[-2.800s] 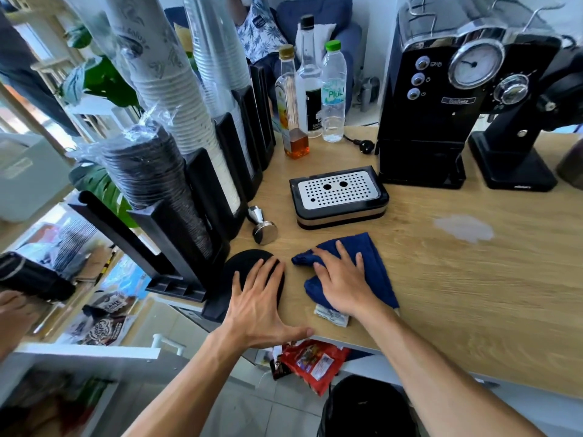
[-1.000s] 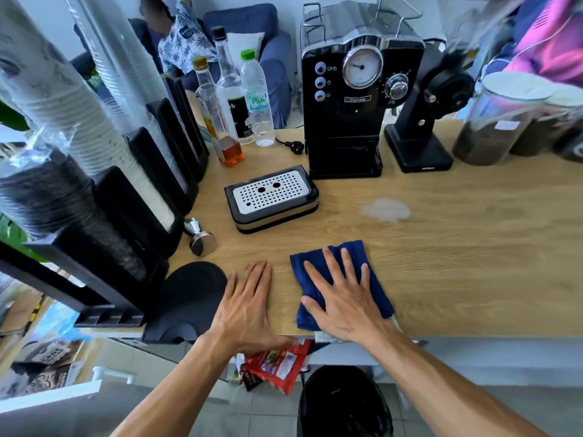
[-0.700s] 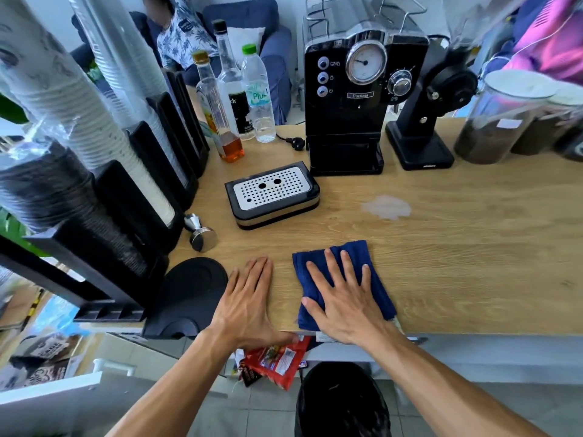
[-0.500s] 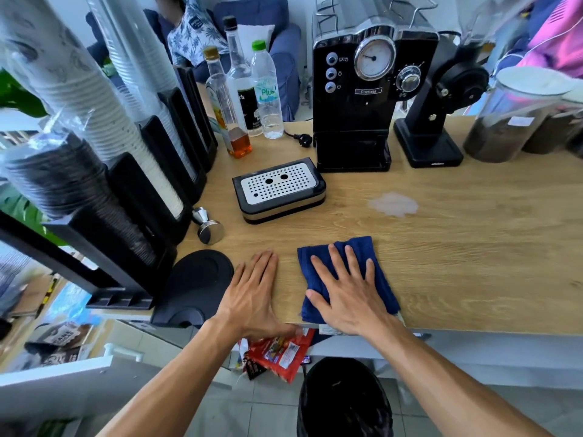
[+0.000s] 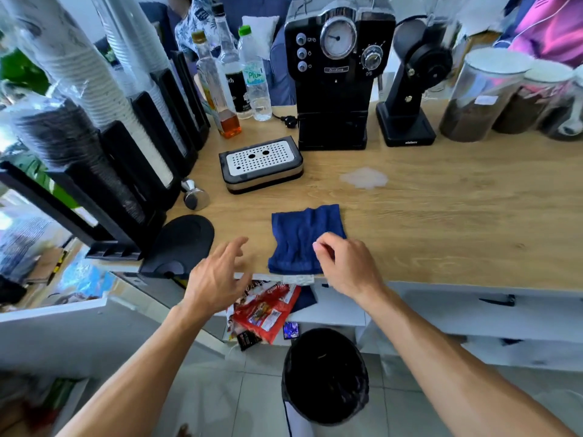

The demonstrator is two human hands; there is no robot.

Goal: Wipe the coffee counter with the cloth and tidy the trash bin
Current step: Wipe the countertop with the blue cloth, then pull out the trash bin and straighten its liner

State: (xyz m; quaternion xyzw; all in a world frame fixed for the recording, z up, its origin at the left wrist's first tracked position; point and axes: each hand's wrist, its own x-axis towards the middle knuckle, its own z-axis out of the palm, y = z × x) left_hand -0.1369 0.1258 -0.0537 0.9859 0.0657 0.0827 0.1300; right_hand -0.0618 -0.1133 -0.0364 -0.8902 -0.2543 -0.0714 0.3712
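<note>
Two hands were in view at the near edge of the wooden worktop. The right hand sat in the lower centre of the frame with its fingers curled down onto the near right part of the blue cloth, gripping the fabric there. The cloth lay rumpled on the worktop, its near hem right at the edge. The left hand, slightly blurred, was just to the left of the cloth, fingers loose and spread, holding nothing. Whether it touched the wood could not be told.

A pale spill patch lay on the worktop above and to the right of the cloth, apart from it. The black trash bin stood on the floor at the bottom centre of the frame, below the cloth. A red snack packet lay under the worktop edge, between the two forearms.

Other items noted:
- A drip tray sat loose in front of the black espresso machine in the upper centre.
- A grinder and jars were to the machine's right.
- A tamper stood above a black tamping mat, left of centre.
- A cup dispenser rack filled the upper left.
</note>
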